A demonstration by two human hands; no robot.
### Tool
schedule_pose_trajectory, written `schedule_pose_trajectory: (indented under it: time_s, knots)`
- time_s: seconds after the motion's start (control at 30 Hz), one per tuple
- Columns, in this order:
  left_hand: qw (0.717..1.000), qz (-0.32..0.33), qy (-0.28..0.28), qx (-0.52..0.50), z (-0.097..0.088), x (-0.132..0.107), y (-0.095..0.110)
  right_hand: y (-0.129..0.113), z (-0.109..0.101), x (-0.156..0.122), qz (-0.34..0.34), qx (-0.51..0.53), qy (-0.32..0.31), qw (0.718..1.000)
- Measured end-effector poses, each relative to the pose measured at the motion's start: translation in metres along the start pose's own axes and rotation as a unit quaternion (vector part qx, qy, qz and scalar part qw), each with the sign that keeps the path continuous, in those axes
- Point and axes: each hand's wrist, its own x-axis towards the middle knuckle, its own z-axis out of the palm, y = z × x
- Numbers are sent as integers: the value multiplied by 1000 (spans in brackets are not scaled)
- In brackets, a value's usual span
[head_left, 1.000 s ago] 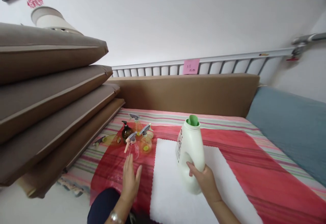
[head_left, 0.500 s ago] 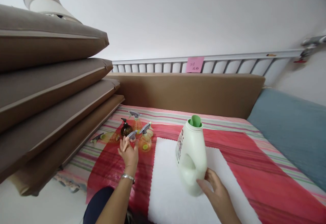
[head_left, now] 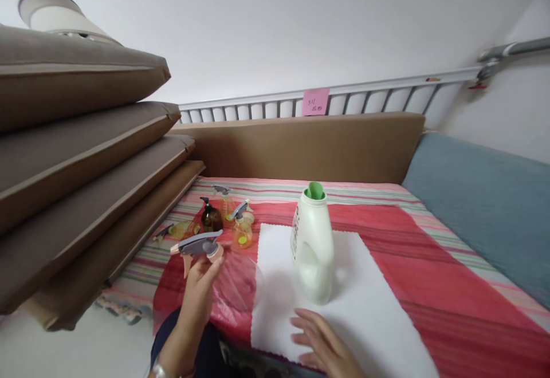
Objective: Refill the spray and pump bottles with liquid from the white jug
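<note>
My left hand is closed around the neck of a clear spray bottle with a grey and peach trigger head. Its see-through body tilts out to the right over the red sheet. My right hand is open, fingers apart, above the front of the white mat, touching nothing. Just beyond it a pale green detergent jug stands upright on the mat, a green piece in its mouth. To the left stand an amber spray bottle, a dark pump bottle and another spray bottle.
A yellowish spray bottle lies on its side at the left. Stacked brown cushions rise along the left edge. A brown padded board closes off the back, with a radiator behind it. Blue cushioning borders the right.
My left hand has lifted the clear spray bottle away from the group, towards me. My right hand has let go of the jug and moved back, its fingers opening.
</note>
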Motion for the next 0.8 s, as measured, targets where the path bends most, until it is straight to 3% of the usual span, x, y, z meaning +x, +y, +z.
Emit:
schedule_pose_trajectory:
  time_s: [0.03, 0.1, 0.2, 0.3, 0.43, 0.53, 0.6, 0.67, 0.73, 0.8]
  knots:
    - [998, -26, -24, -56, 6, -12, 8, -2, 16, 2, 61, 78, -68, 993]
    - [990, -66, -60, -113, 15, -31, 21, -9, 41, 2, 143, 201, -196, 949]
    - [976, -98, -128, -150, 26, -49, 34, -19, 58, -4, 153, 307, -320, 883]
    - [966, -95, -160, -177, 37, -52, 47, -24, 56, -16, 103, 368, -308, 871]
    - [961, -71, -166, -207, 61, -52, 57, -31, 43, -32, 16, 355, -236, 905]
    - [964, -68, -114, -230, 79, -54, 57, -36, 35, -41, -150, 286, -101, 941]
    - [965, -74, -84, -238, 85, -57, 56, -39, 32, -46, -232, 248, -43, 940]
    - [964, -78, -79, -242, 86, -60, 55, -40, 30, -48, -190, 269, -95, 939]
    - [963, -78, -88, -243, 83, -62, 54, -39, 30, -48, -61, 309, -209, 926]
    - [964, -77, -83, -240, 79, -63, 54, -37, 30, -46, 9, 317, -257, 913]
